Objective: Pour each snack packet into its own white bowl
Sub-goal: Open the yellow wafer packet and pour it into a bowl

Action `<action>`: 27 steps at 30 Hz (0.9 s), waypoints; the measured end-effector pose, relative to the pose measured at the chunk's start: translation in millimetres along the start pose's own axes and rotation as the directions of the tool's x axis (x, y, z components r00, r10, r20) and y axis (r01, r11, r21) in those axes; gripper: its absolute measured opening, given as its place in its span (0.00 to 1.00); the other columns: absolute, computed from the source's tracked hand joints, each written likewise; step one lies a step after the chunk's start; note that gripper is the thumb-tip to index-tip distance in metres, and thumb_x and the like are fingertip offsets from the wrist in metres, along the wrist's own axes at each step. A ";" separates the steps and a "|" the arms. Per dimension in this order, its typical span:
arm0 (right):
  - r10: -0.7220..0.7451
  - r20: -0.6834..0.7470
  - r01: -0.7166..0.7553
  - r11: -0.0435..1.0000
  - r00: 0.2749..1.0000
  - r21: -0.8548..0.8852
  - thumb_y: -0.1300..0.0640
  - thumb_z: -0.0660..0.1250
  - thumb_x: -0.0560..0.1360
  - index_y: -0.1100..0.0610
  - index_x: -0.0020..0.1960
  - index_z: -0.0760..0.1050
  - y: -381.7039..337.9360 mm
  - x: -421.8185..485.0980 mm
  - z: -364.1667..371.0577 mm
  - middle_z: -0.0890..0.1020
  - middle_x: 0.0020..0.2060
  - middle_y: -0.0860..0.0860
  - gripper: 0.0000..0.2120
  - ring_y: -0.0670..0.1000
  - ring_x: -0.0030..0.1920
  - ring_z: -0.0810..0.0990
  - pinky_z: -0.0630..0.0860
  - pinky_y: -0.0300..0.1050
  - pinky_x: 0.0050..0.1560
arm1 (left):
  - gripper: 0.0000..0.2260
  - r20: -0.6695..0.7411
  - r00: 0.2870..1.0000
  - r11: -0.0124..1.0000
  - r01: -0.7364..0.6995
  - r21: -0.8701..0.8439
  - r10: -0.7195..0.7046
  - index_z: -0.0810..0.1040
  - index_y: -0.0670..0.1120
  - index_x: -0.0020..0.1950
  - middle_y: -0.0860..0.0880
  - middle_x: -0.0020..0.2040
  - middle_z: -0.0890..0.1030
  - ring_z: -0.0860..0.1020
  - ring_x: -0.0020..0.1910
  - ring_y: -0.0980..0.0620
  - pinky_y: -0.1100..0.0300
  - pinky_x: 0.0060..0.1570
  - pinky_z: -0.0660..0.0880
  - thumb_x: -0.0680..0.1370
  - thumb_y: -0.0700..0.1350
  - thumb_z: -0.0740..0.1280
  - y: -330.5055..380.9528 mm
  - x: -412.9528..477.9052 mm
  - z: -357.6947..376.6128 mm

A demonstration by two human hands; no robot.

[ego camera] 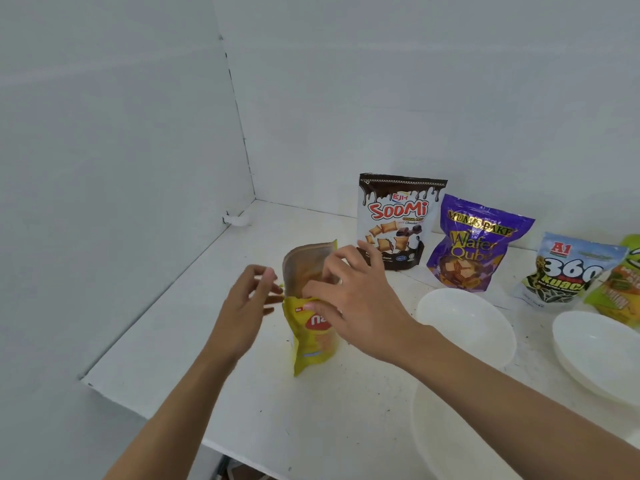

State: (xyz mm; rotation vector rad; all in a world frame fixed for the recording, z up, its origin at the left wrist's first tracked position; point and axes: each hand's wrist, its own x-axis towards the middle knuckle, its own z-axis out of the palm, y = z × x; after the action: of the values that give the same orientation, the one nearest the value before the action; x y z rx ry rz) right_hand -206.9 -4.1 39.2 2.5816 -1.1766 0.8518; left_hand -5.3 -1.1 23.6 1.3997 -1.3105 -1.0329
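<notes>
Five snack packets are standing on the counter (207, 306): an opened yellow packet (313, 344) upright, with a brown packet (398, 220), a purple packet (474, 244), a blue packet (568, 268) and a green packet (620, 292) lining the wall from its 1 to 3 o'clock. The right hand (360, 306) is pinching its front lip with curled fingers, while the left hand (246, 303) is hovering at its 9 o'clock edge, its fingers blurred, so I cannot tell whether they are gripping. Three white bowls (464, 320) (599, 351) (446, 434) are sitting at its 3 to 5 o'clock.

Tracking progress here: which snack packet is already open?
The yellow packet gripped by the right hand: its top gapes, showing the inside. The Soomi packet, purple Wafer Qube packet and 360 packet stand with tops closed.
</notes>
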 end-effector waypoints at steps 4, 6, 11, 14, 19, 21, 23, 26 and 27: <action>0.078 -0.002 -0.078 0.995 0.997 0.063 0.47 0.60 0.80 0.49 0.51 0.78 0.8 9.8 7.7 0.74 0.42 0.46 0.10 0.52 0.52 0.72 0.70 0.57 0.59 | 0.18 0.084 0.996 1.000 -0.015 -0.013 0.016 0.77 0.46 0.53 0.52 0.51 0.84 0.83 0.54 0.55 0.48 0.59 0.78 0.84 0.58 0.57 -37.6 -29.1 11.3; 0.138 -0.014 -0.135 0.983 0.990 0.125 0.46 0.60 0.80 0.49 0.50 0.78 3.4 16.9 9.5 0.76 0.43 0.45 0.10 0.50 0.52 0.71 0.69 0.55 0.57 | 0.16 0.127 0.991 0.998 -0.049 0.026 0.045 0.77 0.49 0.58 0.53 0.53 0.83 0.81 0.58 0.54 0.50 0.59 0.78 0.83 0.60 0.58 -56.8 -37.7 14.3; 0.334 -0.029 -0.297 0.871 0.942 0.391 0.47 0.64 0.79 0.52 0.51 0.79 5.7 33.6 0.8 0.80 0.47 0.43 0.10 0.47 0.51 0.72 0.71 0.59 0.56 | 0.12 0.111 0.994 0.998 -0.003 -0.063 0.010 0.76 0.51 0.64 0.51 0.55 0.84 0.83 0.56 0.47 0.55 0.53 0.81 0.81 0.52 0.64 -78.1 -39.8 21.4; 0.457 -0.041 -0.377 0.778 0.888 0.503 0.44 0.63 0.78 0.50 0.50 0.80 8.1 40.0 -9.7 0.82 0.46 0.44 0.12 0.49 0.52 0.76 0.74 0.61 0.56 | 0.13 0.030 0.999 0.992 -0.013 -0.126 0.017 0.78 0.49 0.62 0.49 0.55 0.84 0.83 0.55 0.47 0.54 0.53 0.82 0.82 0.54 0.66 -71.0 -35.5 23.6; 0.622 -0.037 -0.427 0.577 0.782 0.696 0.52 0.67 0.80 0.53 0.48 0.80 15.5 46.9 -30.3 0.83 0.43 0.47 0.06 0.47 0.47 0.82 0.81 0.52 0.51 | 0.21 0.011 1.000 0.921 0.028 -0.388 -0.025 0.75 0.50 0.69 0.46 0.63 0.82 0.81 0.62 0.43 0.38 0.62 0.77 0.80 0.59 0.65 -61.5 -28.2 28.5; 0.662 -0.035 -0.434 0.529 0.748 0.729 0.53 0.67 0.80 0.53 0.48 0.79 18.0 47.1 -37.2 0.83 0.42 0.45 0.05 0.43 0.45 0.82 0.81 0.41 0.46 | 0.21 0.028 0.998 0.849 0.056 -0.525 -0.049 0.70 0.51 0.73 0.47 0.67 0.80 0.79 0.66 0.43 0.38 0.67 0.73 0.82 0.57 0.63 -55.2 -27.3 34.9; 0.702 -0.060 -0.445 0.513 0.710 0.734 0.52 0.67 0.80 0.53 0.49 0.79 20.7 46.6 -41.3 0.82 0.42 0.43 0.05 0.39 0.43 0.81 0.78 0.32 0.40 | 0.21 0.022 1.000 0.792 0.030 -0.610 -0.021 0.67 0.53 0.74 0.49 0.66 0.81 0.79 0.66 0.44 0.40 0.66 0.74 0.81 0.54 0.60 -44.4 -26.6 41.9; 0.769 -0.119 -0.464 0.493 0.628 0.736 0.52 0.67 0.80 0.54 0.50 0.80 24.6 46.7 -49.4 0.83 0.44 0.43 0.07 0.43 0.46 0.82 0.80 0.38 0.42 | 0.25 -0.047 0.998 0.745 -0.062 -0.664 0.042 0.63 0.61 0.73 0.50 0.62 0.82 0.82 0.60 0.44 0.43 0.55 0.80 0.78 0.60 0.65 -25.2 -26.6 51.1; 0.790 -0.144 -0.465 0.486 0.596 0.740 0.52 0.67 0.80 0.54 0.49 0.80 26.9 47.0 -52.1 0.83 0.43 0.45 0.07 0.46 0.47 0.83 0.82 0.44 0.45 | 0.26 -0.072 0.996 0.741 -0.090 -0.666 0.057 0.62 0.65 0.72 0.48 0.62 0.81 0.82 0.59 0.44 0.44 0.54 0.80 0.76 0.62 0.69 -21.1 -26.5 53.4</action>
State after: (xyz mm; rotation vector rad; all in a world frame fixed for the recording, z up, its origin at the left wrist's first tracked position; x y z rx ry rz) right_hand -224.5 -32.1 106.7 1.9639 -1.9964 2.2753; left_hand -54.7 21.1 -9.0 0.7995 -0.8094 -1.2447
